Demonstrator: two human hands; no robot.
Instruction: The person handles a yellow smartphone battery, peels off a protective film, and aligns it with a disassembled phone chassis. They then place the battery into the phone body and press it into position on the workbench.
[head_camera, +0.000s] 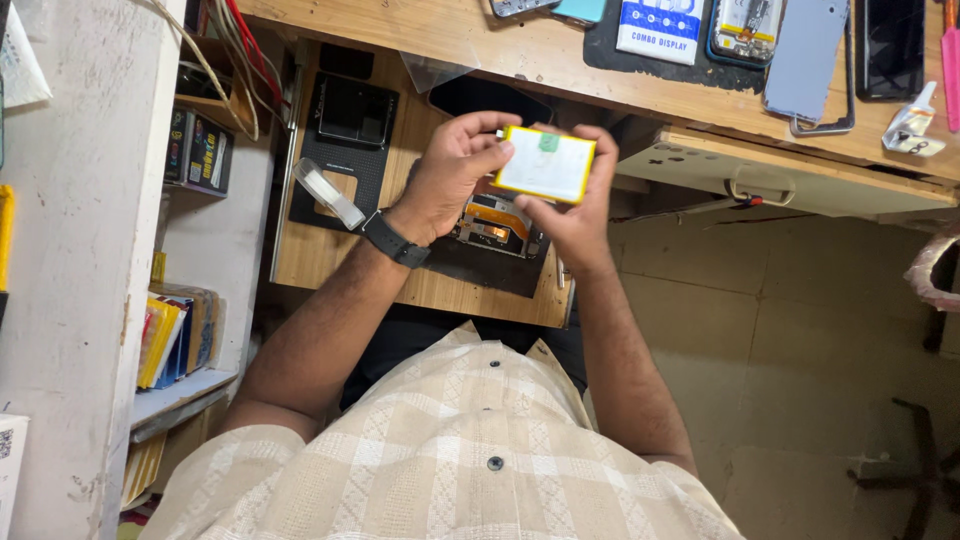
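The opened phone (497, 226) on the pull-out shelf (310, 250) lies partly hidden behind both hands and the yellow-edged flat pack (545, 165) they hold. On the bench (520, 50), the top edge cuts off several phones and a boxed part (660, 28). The pack's small green mark is too small to tell.

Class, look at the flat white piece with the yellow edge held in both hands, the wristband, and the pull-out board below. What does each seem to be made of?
Flat white piece: looks like a foil or plastic-wrapped pack, matte white face, yellow tape-like border; uncertain. It is held between the left hand and the right hand.
Wristband: probably black rubber or silicone, dull and smooth.
Pull-out board: wood, light with visible grain.
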